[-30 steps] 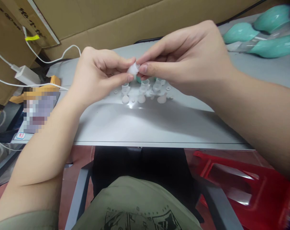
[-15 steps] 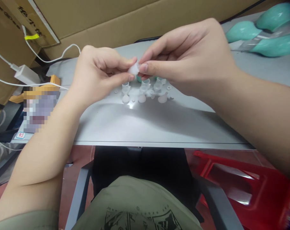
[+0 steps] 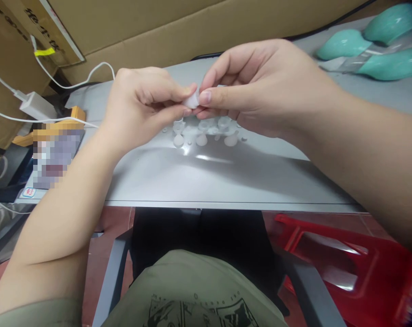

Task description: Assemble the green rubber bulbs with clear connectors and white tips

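Above the table, my left hand [image 3: 141,106] pinches a small white translucent piece [image 3: 191,101] between thumb and forefinger. Thumb and fingers of my right hand [image 3: 257,91] close on the other side of the same piece, so both hands meet at it. Most of the piece is covered by fingertips, and its exact kind is hard to make out. Under the hands lie several small clear and white plastic parts, among them a round-ended flat part [image 3: 179,141], a similar one [image 3: 201,139] and a larger one [image 3: 231,139].
Teal rounded objects [image 3: 393,63] bound with clear wrap lie at the table's back right. A white charger [image 3: 39,106] with cables, a yellow-orange stand [image 3: 77,113] and a blurred-out flat item are on the left. Cardboard [image 3: 151,27] rises behind; a red plastic stool [image 3: 372,272] stands below right.
My right hand has lowered slightly and its fingers have shifted round the white piece. My left hand stays nearly still. A bright reflection now shows on the table below the parts.
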